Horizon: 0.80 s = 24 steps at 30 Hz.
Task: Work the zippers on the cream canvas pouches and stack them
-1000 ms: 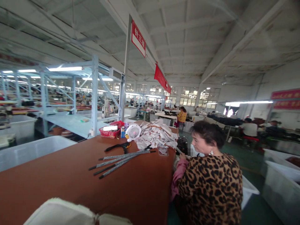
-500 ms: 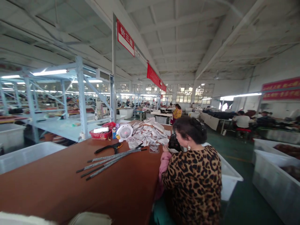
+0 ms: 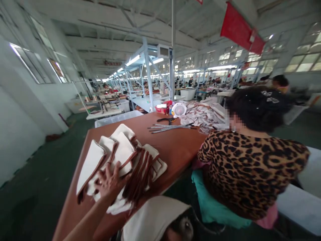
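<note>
My left hand (image 3: 110, 182) lies palm down with fingers spread on a loose pile of white cloth pieces with brown edges (image 3: 122, 147). Its fingertips touch the pieces at the near side of the pile. Beside it, several brown edges (image 3: 137, 177) are bunched together in a fanned stack. Close to me at the bottom, another off-white cloth piece (image 3: 155, 214) bulges up over a dark object with a round shiny part, which I cannot make out. My right hand does not show; a blurred brownish patch under that cloth is unclear.
The pile rests on a brown table (image 3: 173, 154). Farther back are grey-striped rods (image 3: 170, 127), black-handled pliers-like tool (image 3: 166, 119), a small white fan (image 3: 179, 109), a red basket (image 3: 162, 107) and heaped pale scraps (image 3: 205, 115). A person in leopard print (image 3: 248, 174) sits close at right.
My view has swung left and down. The cloth pile, mostly out of frame before, now shows on the table, with my left hand on it. The seated person appears nearer on the right.
</note>
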{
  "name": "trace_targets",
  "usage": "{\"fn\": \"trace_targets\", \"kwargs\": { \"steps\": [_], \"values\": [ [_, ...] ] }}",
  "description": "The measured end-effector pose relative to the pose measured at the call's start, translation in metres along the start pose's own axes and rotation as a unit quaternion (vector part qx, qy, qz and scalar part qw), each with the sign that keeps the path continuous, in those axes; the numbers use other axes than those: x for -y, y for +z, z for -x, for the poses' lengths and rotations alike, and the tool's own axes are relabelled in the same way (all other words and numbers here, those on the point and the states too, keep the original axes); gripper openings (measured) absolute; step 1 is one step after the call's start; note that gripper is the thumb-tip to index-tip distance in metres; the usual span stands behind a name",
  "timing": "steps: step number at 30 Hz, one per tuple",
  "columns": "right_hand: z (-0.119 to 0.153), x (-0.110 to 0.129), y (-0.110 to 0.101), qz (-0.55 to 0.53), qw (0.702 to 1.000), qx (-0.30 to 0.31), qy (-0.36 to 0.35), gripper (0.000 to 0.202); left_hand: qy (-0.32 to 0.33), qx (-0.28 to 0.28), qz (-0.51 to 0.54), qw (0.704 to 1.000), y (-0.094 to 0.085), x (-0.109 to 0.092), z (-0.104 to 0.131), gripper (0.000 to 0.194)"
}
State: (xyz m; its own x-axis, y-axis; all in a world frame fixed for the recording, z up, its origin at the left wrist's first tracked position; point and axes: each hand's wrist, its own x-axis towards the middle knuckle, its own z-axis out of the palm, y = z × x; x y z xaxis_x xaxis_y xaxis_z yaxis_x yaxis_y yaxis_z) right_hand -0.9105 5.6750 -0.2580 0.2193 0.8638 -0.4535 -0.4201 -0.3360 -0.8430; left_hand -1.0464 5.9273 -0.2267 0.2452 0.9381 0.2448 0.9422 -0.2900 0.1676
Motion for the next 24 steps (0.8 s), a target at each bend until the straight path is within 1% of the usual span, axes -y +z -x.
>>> {"fn": "trace_targets", "kwargs": {
  "steps": [2,3,4,6,8,9,11,13,16,18,19,21,22,24],
  "values": [
    [0.01,-0.014,-0.007,-0.065,0.998,-0.005,0.015,0.049,0.002,0.02,0.001,1.0,0.002,-0.016,-0.003,0.083],
    [0.008,-0.017,-0.012,-0.095,0.995,-0.007,0.02,0.053,0.006,0.026,-0.002,1.0,0.003,-0.021,-0.005,0.084],
    [0.001,-0.018,-0.017,-0.12,0.993,-0.005,0.022,0.053,0.011,0.032,-0.005,0.999,0.004,-0.023,-0.007,0.085],
    [-0.023,-0.018,-0.025,-0.144,0.989,-0.008,0.036,0.053,0.025,0.043,-0.01,0.999,0.004,-0.02,-0.01,0.084],
    [-0.053,-0.023,-0.025,-0.139,0.987,-0.033,0.073,0.06,0.046,0.052,-0.012,0.998,0.002,-0.01,-0.014,0.083],
    [-0.067,-0.03,-0.023,-0.13,0.986,-0.048,0.095,0.062,0.058,0.057,-0.011,0.997,0.002,-0.002,-0.016,0.082],
    [-0.087,-0.053,-0.011,-0.102,0.982,-0.067,0.145,0.058,0.083,0.067,-0.008,0.994,0.003,0.014,-0.022,0.081],
    [-0.097,-0.085,0.005,-0.072,0.974,-0.067,0.204,0.046,0.103,0.076,-0.005,0.992,0.007,0.033,-0.03,0.078],
    [-0.097,-0.133,0.026,-0.037,0.954,-0.062,0.292,0.034,0.137,0.083,-0.002,0.987,0.013,0.061,-0.04,0.072],
    [-0.094,-0.156,0.03,-0.019,0.939,-0.063,0.336,0.031,0.168,0.069,0.0,0.983,0.015,0.076,-0.043,0.068],
    [-0.092,-0.164,0.027,-0.012,0.934,-0.067,0.352,0.029,0.184,0.06,-0.001,0.981,0.015,0.081,-0.043,0.067],
    [-0.084,-0.175,0.012,0.001,0.925,-0.088,0.369,0.028,0.204,0.038,-0.01,0.978,0.011,0.085,-0.041,0.065],
    [-0.078,-0.177,0.001,0.008,0.922,-0.108,0.372,0.028,0.208,0.027,-0.018,0.978,0.007,0.083,-0.04,0.064],
    [-0.061,-0.178,-0.025,0.026,0.916,-0.162,0.367,0.027,0.215,-0.01,-0.032,0.976,-0.003,0.072,-0.038,0.064]
  ]
}}
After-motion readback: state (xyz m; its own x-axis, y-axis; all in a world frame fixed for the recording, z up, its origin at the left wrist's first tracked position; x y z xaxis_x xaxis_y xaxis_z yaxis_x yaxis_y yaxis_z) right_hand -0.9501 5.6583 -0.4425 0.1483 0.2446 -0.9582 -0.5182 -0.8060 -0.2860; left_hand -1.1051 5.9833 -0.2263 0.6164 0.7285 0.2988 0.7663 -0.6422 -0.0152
